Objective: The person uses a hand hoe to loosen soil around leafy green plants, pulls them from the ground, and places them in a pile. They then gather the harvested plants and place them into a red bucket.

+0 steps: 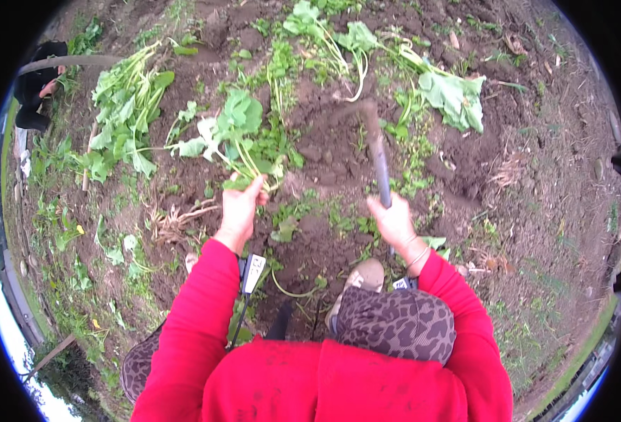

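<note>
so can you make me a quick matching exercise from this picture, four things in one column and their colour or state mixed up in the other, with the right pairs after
Things:
1. left hand
2. right hand
3. right shoe
4. trousers

Colours and states:
A. closed around the shaft of a hoe-like tool
B. spotted animal print
C. gripping the stems of a leafy green plant
D. plain beige

Right pairs: 1-C, 2-A, 3-D, 4-B
</note>
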`<move>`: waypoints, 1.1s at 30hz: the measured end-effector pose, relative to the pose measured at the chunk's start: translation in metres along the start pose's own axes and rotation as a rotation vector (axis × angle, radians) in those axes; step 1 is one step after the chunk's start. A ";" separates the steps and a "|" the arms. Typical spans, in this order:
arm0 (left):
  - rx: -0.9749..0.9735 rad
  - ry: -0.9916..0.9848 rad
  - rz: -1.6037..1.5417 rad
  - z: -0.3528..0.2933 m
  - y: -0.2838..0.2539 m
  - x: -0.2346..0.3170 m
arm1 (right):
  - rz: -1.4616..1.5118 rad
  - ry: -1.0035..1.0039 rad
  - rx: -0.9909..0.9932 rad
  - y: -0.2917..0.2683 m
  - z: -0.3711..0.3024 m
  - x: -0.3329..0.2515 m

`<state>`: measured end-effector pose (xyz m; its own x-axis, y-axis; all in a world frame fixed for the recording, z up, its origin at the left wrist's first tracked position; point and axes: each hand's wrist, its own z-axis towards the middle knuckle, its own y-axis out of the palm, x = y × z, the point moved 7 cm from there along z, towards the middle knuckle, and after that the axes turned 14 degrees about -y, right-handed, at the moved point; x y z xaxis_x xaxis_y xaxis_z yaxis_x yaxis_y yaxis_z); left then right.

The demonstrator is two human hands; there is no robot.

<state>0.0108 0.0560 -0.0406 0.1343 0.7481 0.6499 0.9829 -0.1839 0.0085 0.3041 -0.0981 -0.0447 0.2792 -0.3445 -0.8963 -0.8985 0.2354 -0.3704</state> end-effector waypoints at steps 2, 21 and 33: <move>0.027 0.031 -0.051 0.004 0.000 0.006 | -0.111 -0.255 0.084 -0.029 0.004 -0.040; 0.035 0.016 -0.055 0.008 0.017 0.009 | 0.114 -0.229 -0.083 -0.020 0.033 -0.029; 0.008 0.022 -0.007 0.024 0.034 0.022 | -0.214 0.020 -0.134 -0.013 0.054 -0.013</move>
<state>0.0503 0.0817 -0.0439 0.1250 0.7350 0.6664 0.9848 -0.1734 0.0066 0.3303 -0.0474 -0.0412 0.4629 -0.3915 -0.7953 -0.8567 0.0328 -0.5148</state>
